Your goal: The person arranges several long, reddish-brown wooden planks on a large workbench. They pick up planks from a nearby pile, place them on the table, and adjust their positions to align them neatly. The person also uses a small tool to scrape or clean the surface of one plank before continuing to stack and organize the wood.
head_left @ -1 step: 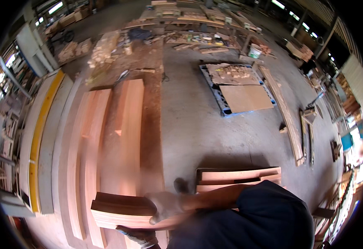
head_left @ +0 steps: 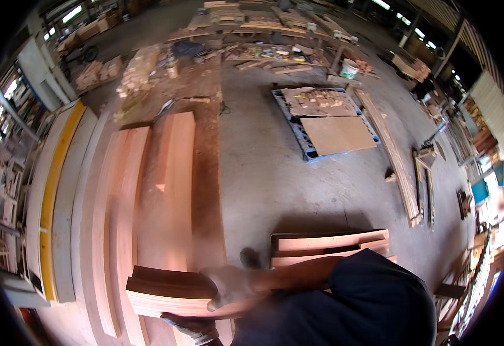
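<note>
A thick, slightly curved wooden block (head_left: 168,304) lies crosswise in front of my body, its end pointing left. My right hand (head_left: 229,286), in a pale glove, reaches across from the right and is closed over the top and near side of the block. Under its lower edge, my left hand (head_left: 193,330), also gloved, supports the block with the fingers partly hidden beneath it. The block's right part disappears behind my right forearm and dark sleeve. Below it to the left, long reddish planks (head_left: 129,230) and another long beam (head_left: 180,173) run away from me.
More curved wooden pieces (head_left: 332,240) are stacked just beyond my right arm. Farther off sits a blue pallet (head_left: 309,153) bearing cardboard and wood scraps. A long timber (head_left: 390,167) lies to its right. A yellow-striped bench edge (head_left: 49,213) borders the left side.
The surroundings shift slightly to the left in the picture. Both hands keep the same hold on the wooden block.
</note>
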